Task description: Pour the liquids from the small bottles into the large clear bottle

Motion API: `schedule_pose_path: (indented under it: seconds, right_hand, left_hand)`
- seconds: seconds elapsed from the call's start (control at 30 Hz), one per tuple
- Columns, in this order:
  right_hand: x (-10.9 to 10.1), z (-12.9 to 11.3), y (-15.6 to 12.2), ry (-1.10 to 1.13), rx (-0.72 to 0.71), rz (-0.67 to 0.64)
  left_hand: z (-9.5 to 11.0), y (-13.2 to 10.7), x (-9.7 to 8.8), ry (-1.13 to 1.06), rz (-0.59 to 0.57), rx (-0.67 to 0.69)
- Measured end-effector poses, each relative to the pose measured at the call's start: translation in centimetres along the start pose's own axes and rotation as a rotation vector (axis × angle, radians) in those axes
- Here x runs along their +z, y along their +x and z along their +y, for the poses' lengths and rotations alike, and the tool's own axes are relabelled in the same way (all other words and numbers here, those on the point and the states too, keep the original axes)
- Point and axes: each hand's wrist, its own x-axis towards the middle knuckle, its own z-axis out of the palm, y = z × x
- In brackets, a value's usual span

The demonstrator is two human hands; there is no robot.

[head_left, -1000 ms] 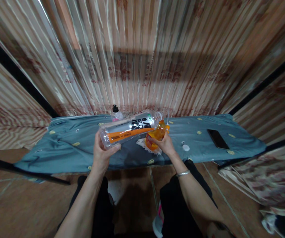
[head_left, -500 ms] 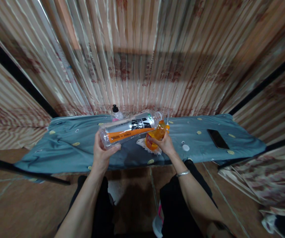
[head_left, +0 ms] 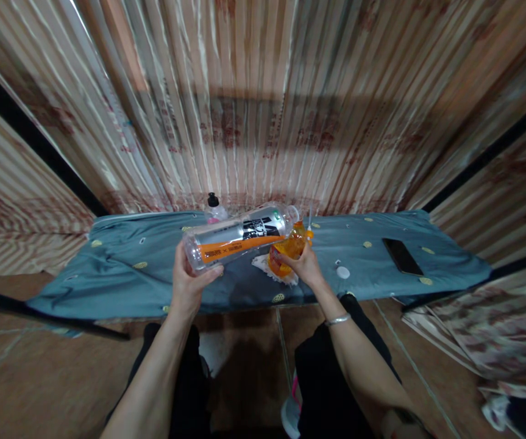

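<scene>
Fabric cover (head_left: 116, 286), teal with a yellow motif, spans the work surface from the left frame bar (head_left: 34, 131) toward the right side. Left hand (head_left: 187, 286) grips the base end of a large clear bottle (head_left: 239, 238); its fingers are closed around the plastic, with the thumb along the lower edge. A small bottle with a black top (head_left: 213, 210) stands behind the clear bottle, partly hidden by it. The clear bottle lies nearly horizontal above the cover, its uncapped mouth directed right and slightly raised. A crumpled white piece (head_left: 260, 263) lies under the orange bottle (head_left: 285, 251), whose neck is just below the clear bottle's mouth; contact between the two cannot be determined. Right hand (head_left: 307, 266) holds the orange bottle, thumb across the front and remaining fingers mostly concealed. An orange fitting with a thin tube (head_left: 309, 234) is positioned just behind this hand. A white disc (head_left: 342, 272) lies farther right. A dark phone (head_left: 402, 256) lies flat near the right end.
</scene>
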Motion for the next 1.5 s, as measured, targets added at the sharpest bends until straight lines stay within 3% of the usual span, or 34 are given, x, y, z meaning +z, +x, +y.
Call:
schedule_pose_path:
  seconds: [1.5]
  right_hand:
    - [-0.08, -0.32, -0.15, 0.009, 0.005, -0.007]
  left_hand:
    - [0.10, -0.06, 0.07, 0.013, 0.002, 0.007]
